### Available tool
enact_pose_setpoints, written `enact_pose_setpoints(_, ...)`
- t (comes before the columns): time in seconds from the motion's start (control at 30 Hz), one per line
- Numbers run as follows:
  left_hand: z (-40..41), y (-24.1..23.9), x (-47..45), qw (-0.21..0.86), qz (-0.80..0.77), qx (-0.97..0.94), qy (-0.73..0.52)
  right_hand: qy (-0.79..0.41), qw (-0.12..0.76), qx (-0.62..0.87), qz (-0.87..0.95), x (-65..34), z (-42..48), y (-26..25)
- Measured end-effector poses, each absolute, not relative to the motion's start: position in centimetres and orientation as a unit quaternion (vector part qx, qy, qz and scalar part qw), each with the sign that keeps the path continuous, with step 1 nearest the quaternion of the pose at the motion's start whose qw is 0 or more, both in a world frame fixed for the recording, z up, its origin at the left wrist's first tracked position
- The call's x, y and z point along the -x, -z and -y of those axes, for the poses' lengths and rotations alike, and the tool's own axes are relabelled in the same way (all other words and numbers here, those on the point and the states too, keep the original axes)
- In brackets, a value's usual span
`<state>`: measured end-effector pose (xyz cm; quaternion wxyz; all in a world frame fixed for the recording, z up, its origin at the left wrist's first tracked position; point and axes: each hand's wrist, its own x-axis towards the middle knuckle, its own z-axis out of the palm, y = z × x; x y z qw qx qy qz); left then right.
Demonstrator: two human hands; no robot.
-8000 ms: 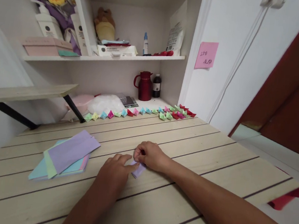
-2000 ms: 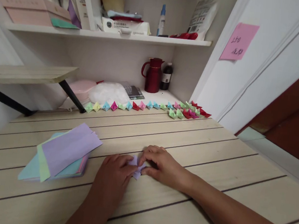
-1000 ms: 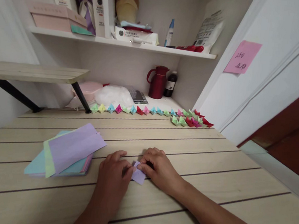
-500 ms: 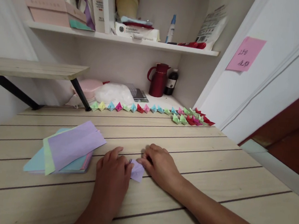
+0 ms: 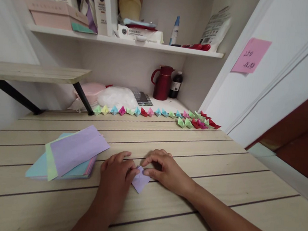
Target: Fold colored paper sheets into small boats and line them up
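Note:
A small folded piece of purple paper [image 5: 140,182] lies on the table between my hands, its lower corner pointing toward me. My left hand [image 5: 117,174] pinches its left edge, the thumb on top and the index finger bent behind. At the upper right edge, my right hand [image 5: 166,170] has its thumb on the paper and its curved index fingertip at the top corner. Left of my hands lies a stack of coloured paper, with a purple sheet [image 5: 80,150] on top, a green sheet [image 5: 51,165] under it and blue paper [image 5: 37,167] below.
Along the table's back edge stands a row of small folded paper boats [image 5: 144,112], with more grouped at the right [image 5: 197,123]. Behind them are a red jug [image 5: 163,83], a dark bottle [image 5: 176,85] and a white bundle [image 5: 118,98]. A raised wooden shelf [image 5: 34,71] stands at left.
The purple folded paper has turned slightly and shifted toward me. My right index finger has lifted away from its thumb, widening the gap between them. My left hand keeps its pinch.

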<state>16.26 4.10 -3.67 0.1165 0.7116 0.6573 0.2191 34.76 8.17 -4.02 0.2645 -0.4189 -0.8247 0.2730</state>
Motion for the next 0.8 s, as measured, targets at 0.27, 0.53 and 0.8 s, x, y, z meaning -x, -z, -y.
enact_pose_setpoints(0.27, -4.2, 4.1, -16.6, 0.107, -0.666, -0.709, -0.207, -0.195, 0.244, 0.452, 0.836, -33.6, -7.5, 4.7)
enact_pose_setpoints(0.53, -4.2, 4.5, -17.0, 0.065, -0.674, -0.714, -0.178, -0.169, 0.236, 0.468, 0.835, -33.3, -7.2, 4.7)
enact_pose_setpoints(0.8, -3.9, 4.5, -17.0, 0.051, -0.672, -0.716, -0.184, -0.164, 0.246, 0.421, 0.857, -33.3, -6.7, 4.5)
